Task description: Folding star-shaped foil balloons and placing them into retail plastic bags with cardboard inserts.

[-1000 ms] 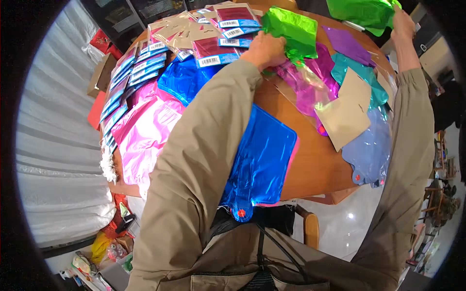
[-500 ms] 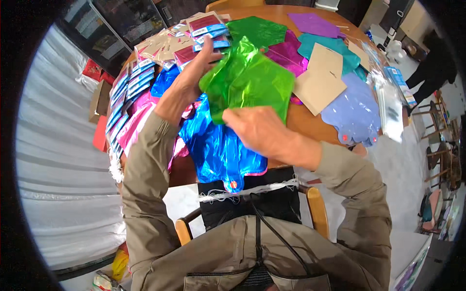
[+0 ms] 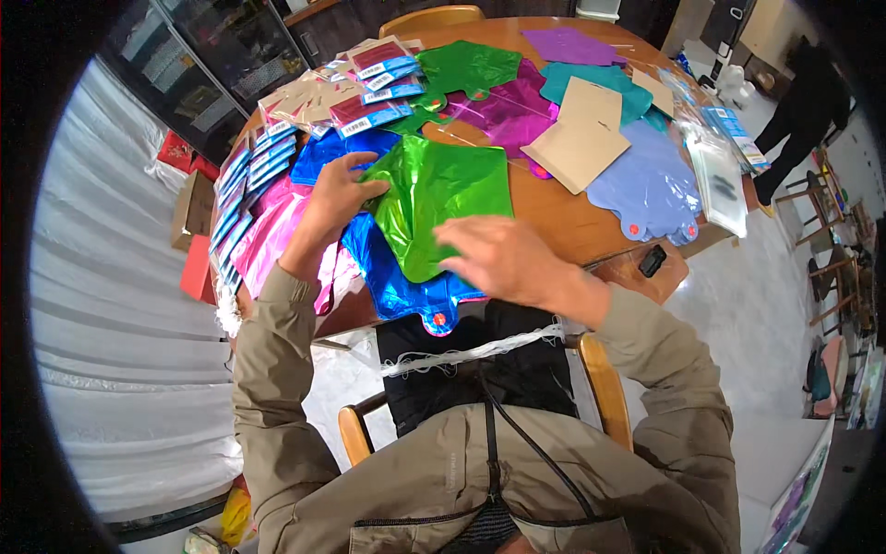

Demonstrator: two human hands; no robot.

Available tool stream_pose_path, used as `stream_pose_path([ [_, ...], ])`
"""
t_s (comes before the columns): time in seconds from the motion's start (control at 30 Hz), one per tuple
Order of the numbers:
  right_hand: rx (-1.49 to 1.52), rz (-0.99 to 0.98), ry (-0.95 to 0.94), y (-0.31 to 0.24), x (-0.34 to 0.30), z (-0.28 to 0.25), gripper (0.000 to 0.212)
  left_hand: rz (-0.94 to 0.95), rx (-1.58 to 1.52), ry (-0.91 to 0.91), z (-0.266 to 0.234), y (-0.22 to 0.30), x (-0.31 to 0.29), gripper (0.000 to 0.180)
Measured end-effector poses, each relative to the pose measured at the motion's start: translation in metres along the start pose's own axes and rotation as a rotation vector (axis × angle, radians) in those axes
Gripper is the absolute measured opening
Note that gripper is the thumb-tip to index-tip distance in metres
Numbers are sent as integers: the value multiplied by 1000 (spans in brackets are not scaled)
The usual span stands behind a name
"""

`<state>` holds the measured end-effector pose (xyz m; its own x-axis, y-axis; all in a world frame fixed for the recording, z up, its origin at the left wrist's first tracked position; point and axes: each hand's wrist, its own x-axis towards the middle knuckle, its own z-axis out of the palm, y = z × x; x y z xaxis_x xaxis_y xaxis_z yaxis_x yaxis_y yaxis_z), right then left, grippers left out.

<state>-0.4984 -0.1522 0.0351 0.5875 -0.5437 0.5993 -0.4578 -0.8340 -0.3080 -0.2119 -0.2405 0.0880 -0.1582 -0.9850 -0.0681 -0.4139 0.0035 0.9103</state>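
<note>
A flat, bright green foil balloon [image 3: 452,180] lies over a shiny blue foil balloon [image 3: 420,300] at the near middle of the round table. My left hand [image 3: 340,196] is at the green foil's left edge, its thumb and fingers apart. By the lower right edge of that foil, my right hand [image 3: 517,258] has its fingers stretched out and the thumb apart. Whether its fingertips touch the foil I cannot tell. Pink foil [image 3: 268,226] spreads to the left, partly under my left forearm.
Packaged balloons [image 3: 383,78] are piled at the far left, with more packets [image 3: 240,203] along the left edge. Dark green [image 3: 471,66], magenta [image 3: 503,106] and lilac foil [image 3: 646,185] lie around brown cards [image 3: 581,148]. Clear sleeves [image 3: 720,185] sit at right. A person [image 3: 798,111] stands beyond.
The green balloon has come down from between my raised hands and now lies flatter on the blue one. Both hands have loosened; my left hand has moved lower and the right hand's fist has opened.
</note>
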Motion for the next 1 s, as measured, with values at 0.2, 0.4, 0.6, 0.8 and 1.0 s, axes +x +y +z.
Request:
stream_pose_path([
  [0.2,-469,320,103,57,-48,-81,54,46,160,91,-24,-46,-24,63],
  [0.4,-619,466,-12,90,-61,-83,36,81,361,71,-24,-49,-34,59],
  [0.6,-649,506,-70,100,-68,-82,16,420,1009,309,-11,-19,-33,54],
  [0.8,-659,468,9,109,-62,-82,15,859,905,214,48,15,43,51],
  [1.0,-652,443,92,104,-49,-80,19,912,1054,90,138,39,83,57],
])
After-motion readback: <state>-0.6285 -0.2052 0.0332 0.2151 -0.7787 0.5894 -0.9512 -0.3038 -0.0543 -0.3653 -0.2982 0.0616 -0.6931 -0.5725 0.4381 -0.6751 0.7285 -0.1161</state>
